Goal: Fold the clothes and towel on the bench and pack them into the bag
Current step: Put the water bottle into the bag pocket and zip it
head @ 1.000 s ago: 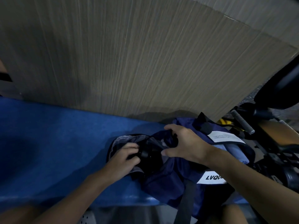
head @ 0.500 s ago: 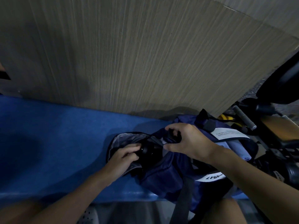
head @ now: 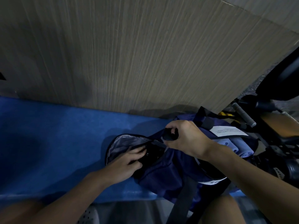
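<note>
A navy blue bag lies on the blue bench, its end pocket open and showing a grey lining. My left hand reaches into that pocket and grips a dark item I cannot make out. Above the opening, my right hand holds a black strap or tab of the bag and lifts it. Light blue rolled cloth shows in the bag's main opening to the right, under a white label.
A wood-grain wall rises directly behind the bench. Dark equipment with a grey handle crowds the right side. The bag's wide black strap hangs over the bench's front edge between my knees.
My right hand has lifted the bag's black tab higher. My left hand has gone deeper into the end pocket with the dark item.
</note>
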